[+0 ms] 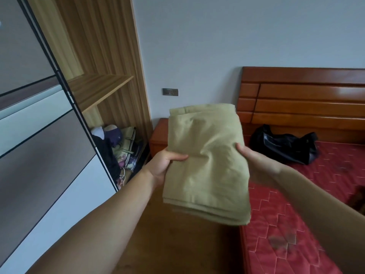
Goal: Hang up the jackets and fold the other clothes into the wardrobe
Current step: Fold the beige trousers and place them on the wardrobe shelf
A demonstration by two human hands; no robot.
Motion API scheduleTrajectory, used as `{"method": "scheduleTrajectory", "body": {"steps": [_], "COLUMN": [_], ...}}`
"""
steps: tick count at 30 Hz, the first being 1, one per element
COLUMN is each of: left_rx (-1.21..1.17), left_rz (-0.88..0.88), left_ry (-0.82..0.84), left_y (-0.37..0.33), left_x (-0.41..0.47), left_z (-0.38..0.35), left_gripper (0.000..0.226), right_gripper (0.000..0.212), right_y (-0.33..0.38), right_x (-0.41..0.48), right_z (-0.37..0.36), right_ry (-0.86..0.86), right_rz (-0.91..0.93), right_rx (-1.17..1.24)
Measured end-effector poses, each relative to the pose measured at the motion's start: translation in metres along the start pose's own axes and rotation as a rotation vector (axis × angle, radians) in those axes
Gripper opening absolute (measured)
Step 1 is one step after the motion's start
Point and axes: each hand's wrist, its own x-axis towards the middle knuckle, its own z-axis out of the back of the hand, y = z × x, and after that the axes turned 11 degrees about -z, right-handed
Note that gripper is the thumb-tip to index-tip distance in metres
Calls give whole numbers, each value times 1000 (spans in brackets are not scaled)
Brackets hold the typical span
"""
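A folded khaki garment is held up in front of me, flat and tilted toward the camera. My left hand grips its left edge, thumb on top and fingers hidden beneath. My right hand grips its right edge the same way. The wooden wardrobe stands at the left with an open shelf section. A pile of clothes and bags lies at its bottom. A dark jacket lies crumpled on the bed near the headboard.
A grey and white sliding wardrobe door fills the left side. The bed with a red quilted mattress and a wooden headboard is on the right. A small wooden nightstand stands between wardrobe and bed. Wooden floor lies below.
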Motion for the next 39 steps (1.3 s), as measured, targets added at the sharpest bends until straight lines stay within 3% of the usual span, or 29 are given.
{"method": "scheduleTrajectory", "body": {"steps": [4,9,13,16,18,21,24,28,32,35,39], "left_rx": [50,72,313,472,544,577,432,420,356,418,516], "left_rz": [2,40,92,66,45,12,105,126,-26,-105,-76], "left_ry": [46,87,78,81,100,36,28,84,-6,-105,-127], "left_y": [4,23,25,24,23,28,36,47,43,45,51], "left_x": [1,-5,-2,0,2,3,-6,-8,3,12,14], "left_z": [3,3,-4,-8,-12,-14,-9,-14,-15,-14,-10], "left_gripper": [43,43,66,54,56,57,54,41,52,55,54], "right_gripper": [57,35,32,43,38,23,21,30,51,70,52], "right_y": [2,-1,-4,2,4,1,2,9,-17,-55,-64], "right_x": [-2,-1,-5,-7,-7,-7,-9,-14,-12,-1,4], "right_z": [-22,-13,-5,-1,0,1,2,4,1,-10,-15], "right_ry": [-198,-415,-429,-449,-534,-658,-718,-686,-390,-281,-386], "right_rz": [138,204,159,126,122,156,182,229,176,46,18], "right_rx": [164,192,195,205,224,301,337,311,394,354,236]}}
